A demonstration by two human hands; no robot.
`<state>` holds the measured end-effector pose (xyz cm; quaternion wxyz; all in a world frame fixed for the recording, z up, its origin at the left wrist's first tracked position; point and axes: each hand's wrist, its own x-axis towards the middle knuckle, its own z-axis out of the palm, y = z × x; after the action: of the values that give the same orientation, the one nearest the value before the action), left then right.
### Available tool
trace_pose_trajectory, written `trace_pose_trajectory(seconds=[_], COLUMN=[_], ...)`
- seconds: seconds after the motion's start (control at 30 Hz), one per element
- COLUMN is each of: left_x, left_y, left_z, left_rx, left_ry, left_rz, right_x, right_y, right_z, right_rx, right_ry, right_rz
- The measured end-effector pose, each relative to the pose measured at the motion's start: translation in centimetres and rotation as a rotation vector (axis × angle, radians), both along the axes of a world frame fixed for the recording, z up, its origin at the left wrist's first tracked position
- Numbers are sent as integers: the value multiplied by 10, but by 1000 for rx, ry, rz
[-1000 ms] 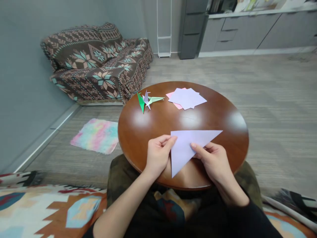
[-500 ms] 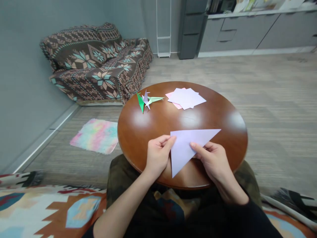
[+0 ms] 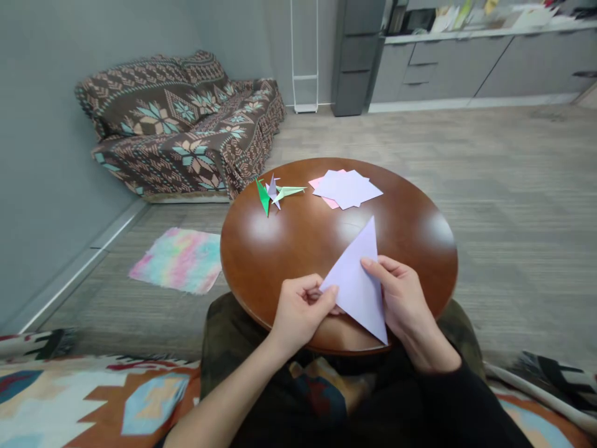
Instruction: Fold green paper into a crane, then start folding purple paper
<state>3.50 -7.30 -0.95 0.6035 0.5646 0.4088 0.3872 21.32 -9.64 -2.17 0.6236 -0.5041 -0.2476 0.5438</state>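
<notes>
A lilac sheet of origami paper point(image 3: 355, 283), folded into a triangle, is held between both hands above the near part of the round brown table point(image 3: 261, 261). My left hand point(image 3: 303, 309) pinches its left corner between thumb and fingers. On the long right edge, my right hand point(image 3: 402, 295) grips the paper, thumb on top and fingers behind. One point of the triangle faces away from me and another points down toward the table's near edge. The fingers under the paper are partly hidden.
Three folded paper cranes, among them a green crane point(image 3: 263, 198), sit at the table's far left. Beside them lies a fanned stack of lilac and pink paper point(image 3: 347, 188). A patterned sofa point(image 3: 186, 130) and a fluffy pastel rug point(image 3: 180, 260) are to the left; grey cabinets point(image 3: 448, 71) stand behind.
The paper triangle has been turned in my hands: its long edge now faces right, and its square corner is at my left fingers. Both hands stay on it. The camera view has tilted slightly.
</notes>
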Motion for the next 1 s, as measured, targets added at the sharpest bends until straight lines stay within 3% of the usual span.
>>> trace_pose_trajectory(seconds=[0.1, 0.23, 0.37, 0.53, 0.87, 1.0], left_x=[-7, -2, 13, 20, 15, 17], left_y=[1, 14, 20, 17, 15, 13], left_z=[13, 32, 41, 43, 42, 39], left_rx=[-6, 95, 89, 40, -15, -3], left_ry=[45, 10, -26, -39, -79, -74], left_rz=[-90, 46, 48, 110, 89, 73], right_x=[6, 5, -5, -9, -9, -11], right_y=[-5, -10, -14, -19, -24, -22], right_z=[8, 23, 34, 36, 32, 35], right_rx=[11, 50, 71, 72, 33, 87], right_ry=[-144, -355, -400, -388, -354, -376], right_rz=[108, 240, 303, 313, 345, 337])
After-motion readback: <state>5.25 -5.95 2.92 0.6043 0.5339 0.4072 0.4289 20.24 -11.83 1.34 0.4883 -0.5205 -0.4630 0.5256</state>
